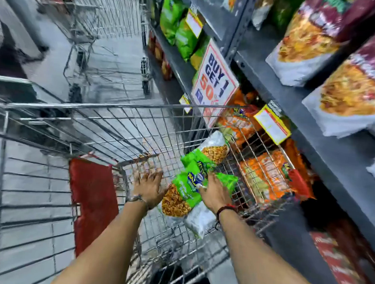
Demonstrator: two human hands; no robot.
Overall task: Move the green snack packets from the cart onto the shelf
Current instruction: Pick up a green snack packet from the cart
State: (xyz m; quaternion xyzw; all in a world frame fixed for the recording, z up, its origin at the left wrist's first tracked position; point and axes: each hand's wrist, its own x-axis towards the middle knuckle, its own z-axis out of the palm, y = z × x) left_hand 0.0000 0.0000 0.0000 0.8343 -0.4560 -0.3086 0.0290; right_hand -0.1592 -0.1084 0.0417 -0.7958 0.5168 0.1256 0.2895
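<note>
Two green snack packets lie in the wire cart (pixel 108 124), near its right wall. The nearer green packet (pixel 184 192) shows yellow-brown snack at its lower end. The farther green packet (pixel 205 156) lies behind it, its white end pointing to the cart's far corner. My right hand (pixel 213 195) rests on top of the nearer packet with fingers curled over it. My left hand (pixel 148 185) is spread open at the packet's left edge, palm down over the cart floor. More green packets (pixel 178 29) stand on the grey shelf (pixel 273 85) at the upper middle.
A red child-seat flap (pixel 93 199) hangs in the cart on the left. A "Buy 1 Get 1" sign (pixel 215 82) sticks out from the shelf above the cart. Orange packets (pixel 265 175) fill the lower shelf beside the cart; maroon-and-white packets (pixel 333 41) fill upper right. Another cart (pixel 97 26) stands ahead.
</note>
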